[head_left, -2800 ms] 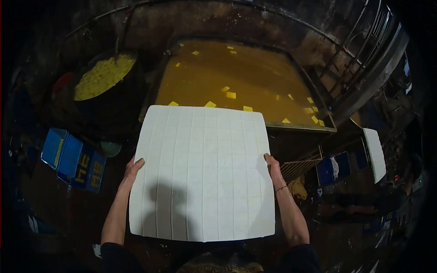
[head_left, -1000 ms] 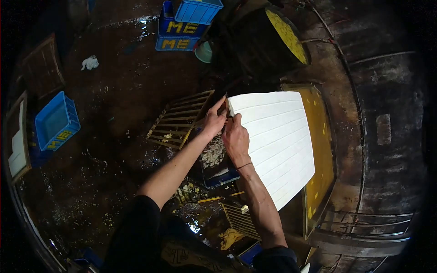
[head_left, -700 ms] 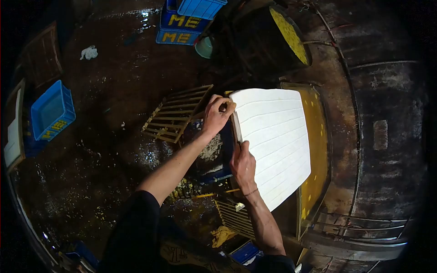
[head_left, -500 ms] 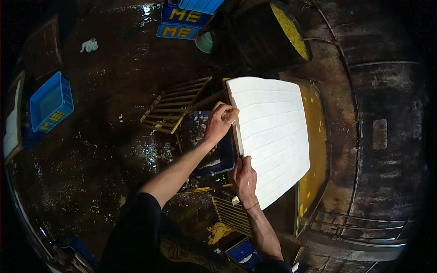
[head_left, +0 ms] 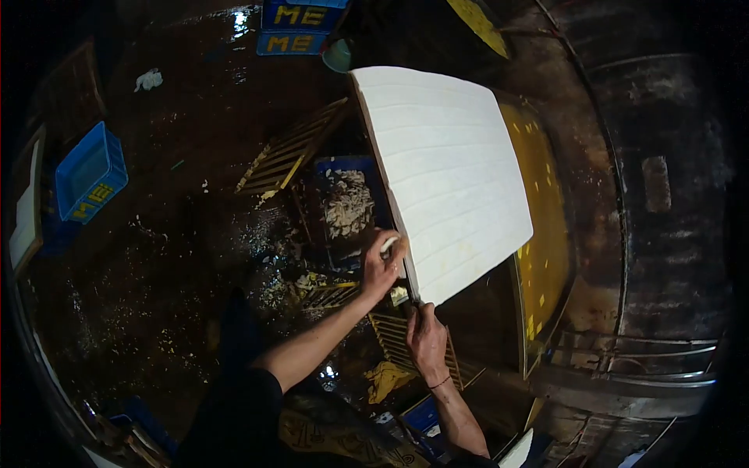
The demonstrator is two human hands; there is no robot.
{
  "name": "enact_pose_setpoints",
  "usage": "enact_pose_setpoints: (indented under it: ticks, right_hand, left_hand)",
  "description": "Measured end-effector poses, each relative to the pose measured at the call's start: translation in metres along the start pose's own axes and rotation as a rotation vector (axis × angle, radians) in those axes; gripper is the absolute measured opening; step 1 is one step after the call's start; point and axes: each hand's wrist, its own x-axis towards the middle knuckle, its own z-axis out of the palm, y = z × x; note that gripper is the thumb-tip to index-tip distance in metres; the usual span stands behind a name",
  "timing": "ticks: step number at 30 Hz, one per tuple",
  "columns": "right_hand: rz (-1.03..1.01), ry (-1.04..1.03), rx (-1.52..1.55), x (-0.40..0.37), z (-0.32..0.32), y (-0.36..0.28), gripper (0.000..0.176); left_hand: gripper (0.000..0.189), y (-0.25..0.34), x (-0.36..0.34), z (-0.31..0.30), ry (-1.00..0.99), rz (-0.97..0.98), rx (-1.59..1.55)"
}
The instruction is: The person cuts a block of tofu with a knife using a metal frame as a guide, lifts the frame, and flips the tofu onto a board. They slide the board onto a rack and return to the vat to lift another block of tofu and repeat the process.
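Note:
A large white slab (head_left: 445,171), marked with several parallel lines, lies on a thin board (head_left: 378,160) whose left edge shows. My left hand (head_left: 380,269) is closed at that edge, near the slab's lower left side, with a small pale scrap (head_left: 388,245) between thumb and fingers. At the slab's near corner, my right hand (head_left: 427,343) is closed around the board's edge. Below and left of the slab, a blue crate (head_left: 324,165) holds a heap of pale scraps (head_left: 347,204).
A slatted wooden rack (head_left: 292,148) leans left of the crate. Beyond the slab's right side stands a yellowish vat (head_left: 542,234). A yellow cloth (head_left: 388,381) lies near my feet. Blue crates (head_left: 292,30) are stacked at the back, another blue crate (head_left: 91,173) at left. The floor is wet.
My left hand has slid down along the slab's edge toward my right hand. The view has shifted, so the slab sits further up and left and the scraps in the crate show.

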Motion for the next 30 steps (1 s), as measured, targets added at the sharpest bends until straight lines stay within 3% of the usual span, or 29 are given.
enact_pose_setpoints:
  ticks: [3,4,6,7,9,10,11,12,16,17,19,21,22,23,24,26,28,30]
  right_hand:
    - [0.027,-0.011,0.044,-0.034,-0.002,0.022,0.013]
    - [0.024,-0.006,0.062,-0.042,0.001,0.026,0.013]
    - [0.085,0.013,0.197,-0.048,0.016,0.030,0.014]
    - [0.123,0.011,0.235,-0.050,0.017,0.026,0.012]
    - [0.176,0.017,0.341,-0.056,0.023,0.014,0.011]
    - [0.201,0.030,0.403,-0.062,0.029,0.005,0.011]
    - [0.329,-0.035,0.467,-0.067,0.029,-0.007,0.011]
    - [0.304,0.068,0.539,-0.069,0.037,-0.020,0.012]
    - [0.473,0.069,0.765,-0.065,0.030,-0.063,0.014]
    - [0.605,0.003,0.840,-0.055,0.014,-0.074,0.014]
    - [0.586,0.189,0.855,-0.042,0.009,-0.080,0.013]
    - [0.554,0.409,0.860,-0.029,-0.005,-0.079,0.011]
    - [0.528,0.567,0.848,-0.023,-0.010,-0.075,0.013]
    - [0.644,0.623,0.866,-0.022,-0.015,-0.069,0.013]
    - [0.760,0.673,0.883,-0.025,-0.020,-0.061,0.014]
    - [0.875,0.833,1.112,-0.034,-0.006,-0.032,0.019]
    - [1.033,0.870,1.127,-0.035,-0.015,-0.006,0.024]
    - [0.957,0.921,1.044,-0.030,-0.008,0.034,0.029]
  left_hand:
    - [0.019,-0.003,-0.051,0.012,-0.005,-0.084,0.000]
    - [0.019,0.001,-0.062,0.016,0.051,0.003,0.019]
    - [0.022,0.005,-0.079,0.022,0.058,-0.218,-0.003]
    - [0.022,0.000,-0.086,0.024,0.034,-0.211,0.012]
    - [0.026,-0.007,-0.088,0.026,0.289,-0.498,-0.174]
    - [0.028,-0.001,-0.088,0.015,0.259,-0.826,-0.303]
    - [0.029,-0.009,-0.088,0.006,0.288,-0.889,-0.276]
    - [0.030,-0.027,-0.089,-0.007,0.306,-0.948,-0.246]
    - [0.035,-0.106,-0.029,-0.047,-0.002,-1.065,-0.166]
    - [0.038,-0.130,-0.004,-0.047,-0.141,-1.075,-0.224]
    - [0.043,-0.158,0.039,-0.051,-0.179,-1.108,-0.083]
    - [0.039,-0.147,0.085,-0.082,-0.333,-1.008,0.090]
    - [0.034,-0.139,0.096,-0.093,-0.513,-0.807,0.248]
    - [0.029,-0.131,0.108,-0.105,-0.644,-0.581,0.406]
    - [0.023,-0.086,0.111,-0.100,-0.758,-0.405,0.802]
    - [0.017,-0.030,0.080,-0.113,-0.845,-0.216,0.342]
    - [0.012,0.066,0.060,-0.081,-1.093,-0.241,0.388]
    - [0.013,0.056,0.067,-0.038,-1.281,-0.066,0.275]
